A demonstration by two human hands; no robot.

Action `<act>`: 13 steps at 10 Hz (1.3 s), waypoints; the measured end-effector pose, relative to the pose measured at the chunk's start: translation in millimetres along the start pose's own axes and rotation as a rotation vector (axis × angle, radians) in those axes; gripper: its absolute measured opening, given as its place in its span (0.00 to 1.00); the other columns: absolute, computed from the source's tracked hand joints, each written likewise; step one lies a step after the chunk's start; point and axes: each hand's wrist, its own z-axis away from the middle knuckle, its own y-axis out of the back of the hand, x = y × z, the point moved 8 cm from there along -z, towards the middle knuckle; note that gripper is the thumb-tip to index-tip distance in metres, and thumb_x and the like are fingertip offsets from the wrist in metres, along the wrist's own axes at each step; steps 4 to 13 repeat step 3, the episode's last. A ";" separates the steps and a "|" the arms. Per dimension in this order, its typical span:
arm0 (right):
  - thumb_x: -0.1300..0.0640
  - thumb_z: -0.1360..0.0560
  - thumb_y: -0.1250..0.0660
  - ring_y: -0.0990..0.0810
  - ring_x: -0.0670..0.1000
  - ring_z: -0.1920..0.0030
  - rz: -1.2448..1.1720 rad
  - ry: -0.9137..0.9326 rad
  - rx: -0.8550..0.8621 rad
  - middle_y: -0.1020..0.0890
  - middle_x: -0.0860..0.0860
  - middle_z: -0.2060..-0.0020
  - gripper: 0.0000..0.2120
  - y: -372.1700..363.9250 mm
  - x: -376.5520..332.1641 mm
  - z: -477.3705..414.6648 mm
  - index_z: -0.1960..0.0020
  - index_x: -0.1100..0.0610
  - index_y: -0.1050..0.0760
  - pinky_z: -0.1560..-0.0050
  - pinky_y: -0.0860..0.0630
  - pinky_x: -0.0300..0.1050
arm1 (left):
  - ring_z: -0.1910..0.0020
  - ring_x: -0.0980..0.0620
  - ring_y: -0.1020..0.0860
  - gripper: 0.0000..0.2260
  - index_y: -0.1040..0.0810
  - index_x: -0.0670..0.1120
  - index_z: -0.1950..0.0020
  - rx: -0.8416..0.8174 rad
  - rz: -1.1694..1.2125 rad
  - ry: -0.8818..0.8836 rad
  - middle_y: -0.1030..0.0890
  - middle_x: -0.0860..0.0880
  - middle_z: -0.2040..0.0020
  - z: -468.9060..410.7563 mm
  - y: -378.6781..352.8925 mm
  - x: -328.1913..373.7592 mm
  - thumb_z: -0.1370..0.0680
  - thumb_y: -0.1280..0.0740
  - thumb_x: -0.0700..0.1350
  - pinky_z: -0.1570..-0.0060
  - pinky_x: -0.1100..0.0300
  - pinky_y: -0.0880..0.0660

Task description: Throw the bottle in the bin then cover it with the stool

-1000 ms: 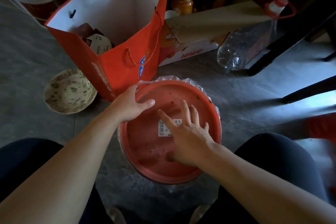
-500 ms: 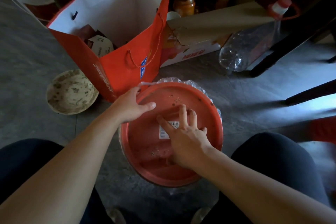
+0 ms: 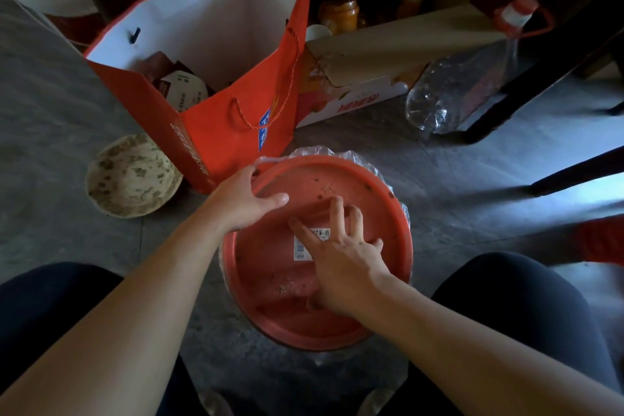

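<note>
A round red plastic stool [image 3: 270,284] lies on top of the bin between my knees, showing a white barcode label and some dirt specks. The bin itself is hidden under it. Only its clear plastic liner [image 3: 324,153] shows, along the far edge. My left hand [image 3: 243,203] grips the stool's rim at the upper left, thumb on the inside. My right hand [image 3: 344,263] rests flat on the red surface with fingers spread over the label. Whether a bottle is inside the bin cannot be seen.
A red paper bag [image 3: 236,132] with packaging inside stands just beyond the stool. A woven bowl [image 3: 131,176] lies to the left. A carton [image 3: 388,51] and a large clear bottle [image 3: 452,91] with a red cap are at back right. Dark furniture legs [image 3: 574,172] cross the floor on the right.
My right hand's fingers have drawn in a little over the label. The left hand keeps its hold on the rim and the stool has barely shifted.
</note>
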 end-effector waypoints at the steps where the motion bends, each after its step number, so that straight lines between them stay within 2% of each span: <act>1: 0.45 0.31 0.25 0.65 0.69 0.25 0.016 -0.003 -0.016 0.72 0.61 0.27 0.55 -1.0 -0.1 1.1 0.24 0.37 0.66 0.34 0.40 0.75 | 0.35 0.45 0.26 0.33 0.34 0.50 0.29 0.036 0.027 0.021 0.26 0.48 0.33 3.4 1.4 -1.4 0.31 0.28 0.58 0.36 0.49 0.29; 2: 0.50 0.28 0.27 0.67 0.69 0.25 -0.010 -0.025 -0.039 0.74 0.62 0.27 0.53 4.7 -1.1 5.0 0.24 0.38 0.67 0.33 0.43 0.77 | 0.32 0.43 0.29 0.35 0.36 0.48 0.28 0.094 -0.015 0.054 0.29 0.45 0.31 23.5 12.6 -1.1 0.31 0.28 0.59 0.34 0.48 0.31; 3: 0.52 0.23 0.33 0.71 0.67 0.25 -0.065 -0.039 -0.095 0.77 0.61 0.28 0.47 13.2 -7.8 27.4 0.23 0.38 0.68 0.31 0.52 0.77 | 0.30 0.41 0.33 0.36 0.36 0.47 0.27 0.175 -0.041 0.093 0.32 0.42 0.29 65.5 34.6 3.7 0.30 0.28 0.57 0.31 0.46 0.34; 13: 0.52 0.23 0.33 0.71 0.67 0.25 -0.065 -0.039 -0.095 0.77 0.61 0.28 0.47 13.2 -7.8 27.4 0.23 0.38 0.68 0.31 0.52 0.77 | 0.30 0.41 0.33 0.36 0.36 0.47 0.27 0.175 -0.041 0.093 0.32 0.42 0.29 65.5 34.6 3.7 0.30 0.28 0.57 0.31 0.46 0.34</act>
